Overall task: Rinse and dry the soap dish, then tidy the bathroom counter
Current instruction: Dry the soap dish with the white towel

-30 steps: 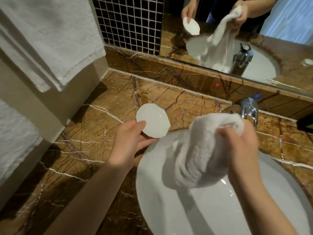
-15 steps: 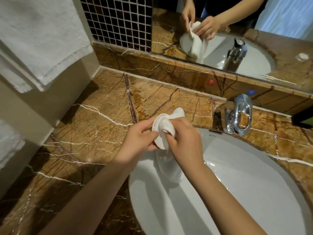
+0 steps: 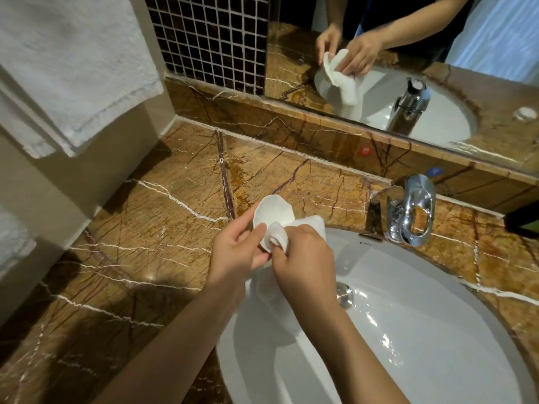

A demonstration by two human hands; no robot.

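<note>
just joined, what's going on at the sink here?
A person is drying a small white soap dish over the left edge of the basin. The left hand holds the dish by its edge, and the right hand presses a white cloth into it, with the cloth's tail hanging into the basin. No water is running from the tap. The marble counter beside them is bare.

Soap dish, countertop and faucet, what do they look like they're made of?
Soap dish: matte white, thin scalloped rim, perhaps ceramic or plastic. Countertop: polished brown stone, likely marble, with white veins and glare. Faucet: mirror-bright chrome-look metal.
</note>
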